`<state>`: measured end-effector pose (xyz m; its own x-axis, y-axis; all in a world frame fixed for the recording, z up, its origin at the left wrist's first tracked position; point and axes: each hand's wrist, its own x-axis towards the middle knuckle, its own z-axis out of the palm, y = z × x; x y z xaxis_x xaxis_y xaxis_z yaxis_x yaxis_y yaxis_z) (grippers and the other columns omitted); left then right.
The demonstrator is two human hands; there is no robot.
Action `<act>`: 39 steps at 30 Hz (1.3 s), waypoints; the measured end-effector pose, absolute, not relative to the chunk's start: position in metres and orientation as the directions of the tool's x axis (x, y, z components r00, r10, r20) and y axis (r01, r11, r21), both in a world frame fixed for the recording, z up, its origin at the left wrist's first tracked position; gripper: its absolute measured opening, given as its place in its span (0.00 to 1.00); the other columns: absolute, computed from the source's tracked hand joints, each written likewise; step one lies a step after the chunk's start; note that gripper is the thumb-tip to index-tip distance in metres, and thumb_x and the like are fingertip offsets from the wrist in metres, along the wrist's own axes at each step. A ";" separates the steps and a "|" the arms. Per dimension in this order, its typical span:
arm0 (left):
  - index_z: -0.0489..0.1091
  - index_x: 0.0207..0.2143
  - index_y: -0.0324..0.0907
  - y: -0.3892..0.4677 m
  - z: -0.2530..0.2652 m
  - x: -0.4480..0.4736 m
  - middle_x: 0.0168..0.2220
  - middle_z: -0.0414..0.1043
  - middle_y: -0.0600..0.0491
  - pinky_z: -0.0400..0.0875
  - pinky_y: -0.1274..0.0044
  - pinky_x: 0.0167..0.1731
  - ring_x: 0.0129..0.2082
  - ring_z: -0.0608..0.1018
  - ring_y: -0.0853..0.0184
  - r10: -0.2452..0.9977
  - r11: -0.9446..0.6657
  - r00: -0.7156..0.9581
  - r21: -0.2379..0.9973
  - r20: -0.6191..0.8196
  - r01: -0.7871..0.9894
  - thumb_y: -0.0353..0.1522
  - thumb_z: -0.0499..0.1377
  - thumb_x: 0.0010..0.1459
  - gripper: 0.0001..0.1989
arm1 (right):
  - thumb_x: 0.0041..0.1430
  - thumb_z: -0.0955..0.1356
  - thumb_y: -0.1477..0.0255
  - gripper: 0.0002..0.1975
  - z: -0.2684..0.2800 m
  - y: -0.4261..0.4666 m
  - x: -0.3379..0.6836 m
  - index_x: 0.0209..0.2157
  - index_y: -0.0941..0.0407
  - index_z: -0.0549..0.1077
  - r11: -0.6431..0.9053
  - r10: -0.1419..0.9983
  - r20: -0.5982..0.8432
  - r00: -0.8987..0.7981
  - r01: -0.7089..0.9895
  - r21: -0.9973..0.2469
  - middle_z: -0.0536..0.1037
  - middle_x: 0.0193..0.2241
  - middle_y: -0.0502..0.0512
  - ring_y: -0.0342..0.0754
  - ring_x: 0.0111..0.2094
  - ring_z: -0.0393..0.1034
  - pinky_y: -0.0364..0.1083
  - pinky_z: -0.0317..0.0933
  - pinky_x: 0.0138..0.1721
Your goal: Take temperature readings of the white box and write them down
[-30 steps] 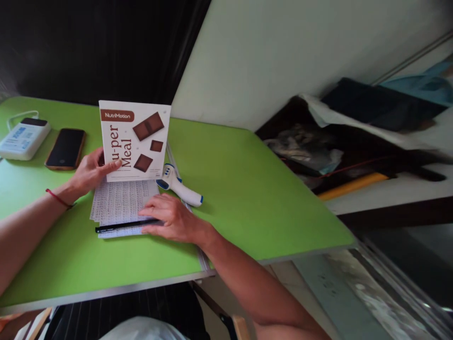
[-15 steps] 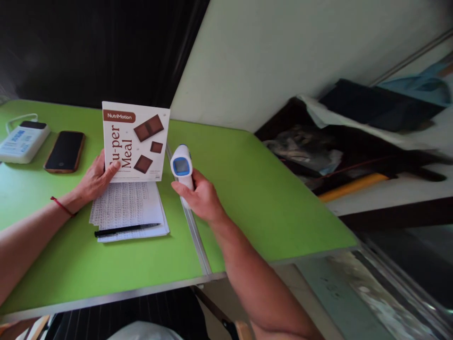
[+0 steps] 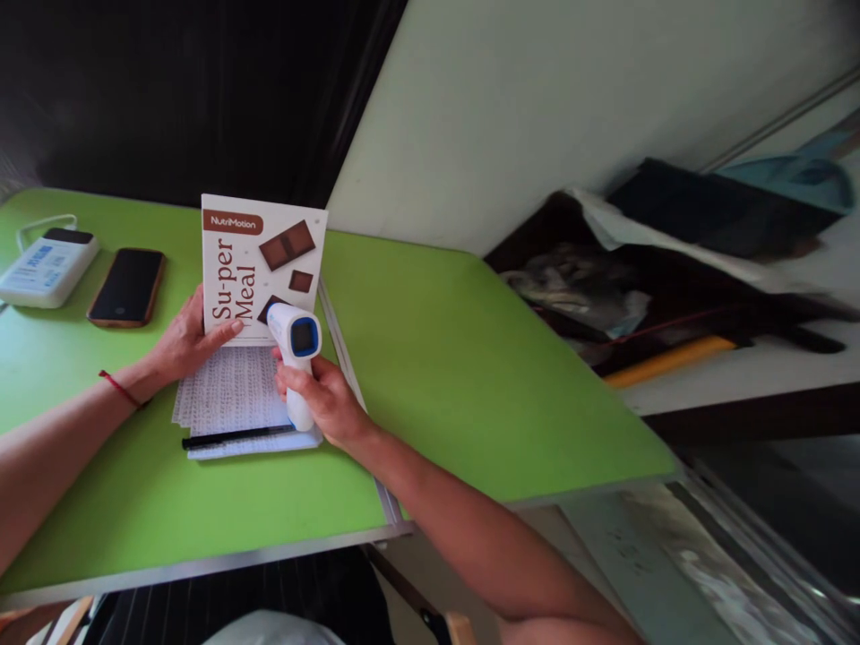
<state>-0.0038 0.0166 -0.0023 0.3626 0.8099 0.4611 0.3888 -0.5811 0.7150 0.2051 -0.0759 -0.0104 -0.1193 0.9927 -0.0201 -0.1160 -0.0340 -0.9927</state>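
My left hand [image 3: 193,340] grips the lower left side of a white box [image 3: 232,260], its thumb across the front. The box stands upright and reads "NutriMotion Su-per Meal", with pictures of brown bars. My right hand [image 3: 329,399] is wrapped around the handle of a white and blue infrared thermometer [image 3: 294,345]. The thermometer's nose points at the box's lower right part and hides some of it; its small screen faces me and looks dark. Below the box lie handwritten sheets of paper [image 3: 228,394], with a black pen [image 3: 235,436] across them, its right end behind the thermometer.
A phone [image 3: 127,287] lies on the green table [image 3: 470,376], left of the box. Beside it is a white device with a cable [image 3: 50,267]. A dark panel [image 3: 167,98] rises behind the table. Cluttered shelves with a yellow item [image 3: 672,361] stand to the right.
My right hand has brought the thermometer leftward and down, from beside the box to in front of its lower right corner. Its screen has gone from pale to dark. The left hand's thumb has shifted slightly lower.
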 end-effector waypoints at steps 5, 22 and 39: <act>0.70 0.45 0.44 0.018 -0.003 -0.004 0.44 0.74 0.45 0.71 0.57 0.50 0.49 0.75 0.50 0.808 -0.580 0.377 0.722 0.453 0.377 0.50 0.59 0.59 0.21 | 0.50 0.72 0.57 0.19 -0.009 -0.077 0.202 0.37 0.56 0.72 -0.062 0.994 -0.052 -0.094 -0.115 -0.991 0.69 0.21 0.45 0.42 0.23 0.62 0.45 0.58 0.27; 0.67 0.47 0.45 0.015 0.000 -0.004 0.44 0.75 0.46 0.74 0.61 0.44 0.45 0.77 0.51 0.823 -0.564 0.342 0.726 0.454 0.394 0.49 0.62 0.56 0.23 | 0.38 0.78 0.52 0.26 -0.006 -0.071 0.206 0.32 0.54 0.70 -0.136 0.965 -0.079 -0.251 -0.219 -0.966 0.71 0.26 0.46 0.42 0.25 0.68 0.45 0.67 0.29; 0.67 0.47 0.46 0.013 0.009 -0.004 0.45 0.75 0.47 0.75 0.63 0.42 0.44 0.78 0.50 0.836 -0.538 0.356 0.751 0.417 0.383 0.51 0.62 0.55 0.24 | 0.45 0.76 0.53 0.23 -0.002 -0.077 0.208 0.33 0.54 0.69 -0.086 0.966 -0.016 -0.257 -0.261 -0.961 0.71 0.25 0.46 0.42 0.25 0.67 0.45 0.64 0.29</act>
